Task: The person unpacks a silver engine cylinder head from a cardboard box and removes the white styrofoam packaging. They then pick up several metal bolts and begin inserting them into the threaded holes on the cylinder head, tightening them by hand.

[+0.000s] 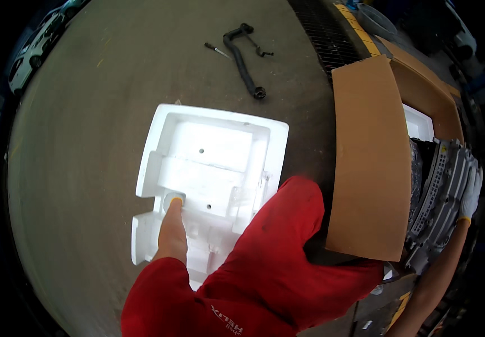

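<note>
My left hand (pixel 173 199), in a white glove with a yellow cuff, reaches down into a white foam packing tray (pixel 166 115) on the floor. Its fingers blend into the bright foam, so their pose is unclear. Far to the right, my right hand (pixel 471 194), gloved the same way, lies along the outer side of a grey metal car part (pixel 442 205) with ribs and a row of slots. That part leans at the side of an open cardboard box (pixel 370 157), with dark clear-wrapped pieces (pixel 416 174) beside it. My fingertips there are partly hidden.
Beyond the tray, a black bent hose (pixel 242 67) and a ratchet-like tool (pixel 217 50) lie on the floor. White foam (pixel 419 122) shows inside the box. A dark floor grate (pixel 329 36), yellow edging (pixel 357 25) and a grey basin (pixel 376 21) are at the far right.
</note>
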{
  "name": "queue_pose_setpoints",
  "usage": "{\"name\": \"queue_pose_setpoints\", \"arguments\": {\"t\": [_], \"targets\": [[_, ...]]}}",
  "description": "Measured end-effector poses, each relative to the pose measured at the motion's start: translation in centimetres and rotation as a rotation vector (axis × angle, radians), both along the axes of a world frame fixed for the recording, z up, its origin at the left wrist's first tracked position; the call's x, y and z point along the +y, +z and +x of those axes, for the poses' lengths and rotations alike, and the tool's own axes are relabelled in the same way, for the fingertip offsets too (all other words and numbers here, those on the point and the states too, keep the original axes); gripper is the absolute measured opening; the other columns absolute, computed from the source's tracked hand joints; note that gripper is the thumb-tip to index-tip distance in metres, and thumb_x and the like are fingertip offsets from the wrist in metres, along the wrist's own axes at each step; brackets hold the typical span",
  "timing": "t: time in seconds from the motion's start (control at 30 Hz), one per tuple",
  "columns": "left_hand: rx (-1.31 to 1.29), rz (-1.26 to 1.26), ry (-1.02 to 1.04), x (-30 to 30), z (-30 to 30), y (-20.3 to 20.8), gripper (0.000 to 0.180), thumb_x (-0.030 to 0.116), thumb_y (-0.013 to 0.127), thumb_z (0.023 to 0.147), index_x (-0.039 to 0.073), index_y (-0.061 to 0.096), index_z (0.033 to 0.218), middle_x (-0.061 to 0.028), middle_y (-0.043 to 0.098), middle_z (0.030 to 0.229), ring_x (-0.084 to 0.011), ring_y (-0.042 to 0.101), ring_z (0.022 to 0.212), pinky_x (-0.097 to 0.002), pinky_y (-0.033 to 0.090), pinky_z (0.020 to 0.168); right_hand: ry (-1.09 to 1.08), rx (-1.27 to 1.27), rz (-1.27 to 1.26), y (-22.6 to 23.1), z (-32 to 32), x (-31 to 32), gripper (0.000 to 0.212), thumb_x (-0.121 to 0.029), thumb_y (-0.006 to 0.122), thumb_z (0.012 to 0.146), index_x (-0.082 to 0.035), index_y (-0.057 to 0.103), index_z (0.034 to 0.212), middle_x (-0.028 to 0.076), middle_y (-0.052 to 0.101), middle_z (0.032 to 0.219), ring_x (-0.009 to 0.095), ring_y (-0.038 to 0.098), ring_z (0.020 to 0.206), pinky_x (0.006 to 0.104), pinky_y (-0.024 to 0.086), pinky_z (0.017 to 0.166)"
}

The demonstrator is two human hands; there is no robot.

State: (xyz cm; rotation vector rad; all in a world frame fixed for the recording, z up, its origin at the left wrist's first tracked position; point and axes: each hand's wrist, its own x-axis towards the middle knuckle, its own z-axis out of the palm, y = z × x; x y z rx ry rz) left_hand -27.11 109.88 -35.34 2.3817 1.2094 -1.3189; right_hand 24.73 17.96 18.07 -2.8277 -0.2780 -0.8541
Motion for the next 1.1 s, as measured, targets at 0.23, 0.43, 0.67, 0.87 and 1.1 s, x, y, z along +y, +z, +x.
{"name": "queue_pose_setpoints", "arguments": {"t": [0.23,0.43,0.67,0.87,1.1], "targets": [[0.020,0.115,-0.103,2.8,-3.9,-0.9,0.041,0.033,0.050,0.105,0.017,0.076,0.133,-0.0090,0.070,0.143,-0.0315,0.069,0.128,-0.0479,0.057,0.103,-0.062,-0.010,0.085,-1.5,-1.2,8.4,0.054,-0.041,0.048,0.110,-0.001,0.062,0.145,0.021,0.043,0.166,0.038,0.042,0.151,0.0418,0.032,0.125],[-0.076,0.131,-0.124,0.9,-2.5,0.7,0.036,0.028,0.053,0.103,0.018,0.079,0.126,-0.0075,0.072,0.139,-0.0327,0.072,0.123,-0.0452,0.059,0.098,-0.165,0.001,0.031,0.2,-4.2,10.4,0.054,-0.046,0.055,0.107,-0.004,0.067,0.139,0.022,0.045,0.164,0.040,0.047,0.147,0.0444,0.035,0.124],[-0.141,0.192,-0.415,1.6,-5.2,1.7,0.030,0.022,0.058,0.100,0.013,0.081,0.117,-0.0119,0.078,0.125,-0.0319,0.076,0.108,-0.0428,0.061,0.088,-0.193,0.010,-0.013,0.8,-5.4,11.1,0.056,-0.047,0.056,0.106,-0.003,0.065,0.140,0.024,0.046,0.163,0.041,0.045,0.147,0.0463,0.033,0.125],[-1.179,-0.441,0.915,-0.8,-5.4,10.5,0.019,0.018,0.059,0.100,0.001,0.067,0.099,-0.0138,0.075,0.090,-0.0171,0.060,0.056,-0.0353,0.049,0.052,-0.292,-0.064,0.165,2.6,-6.3,12.4,0.070,-0.049,0.062,0.103,0.001,0.053,0.151,0.025,0.044,0.163,0.040,0.040,0.152,0.0444,0.031,0.127],[-1.029,-1.245,0.985,-19.2,5.5,35.3,0.014,0.019,0.057,0.105,0.005,0.058,0.102,-0.0093,0.071,0.088,-0.0057,0.032,0.043,-0.0243,0.027,0.039,0.463,0.089,1.139,1.2,-23.4,33.3,0.068,-0.015,0.073,0.097,0.003,0.046,0.156,0.017,0.055,0.154,0.030,0.053,0.143,0.0407,0.040,0.122]]}}
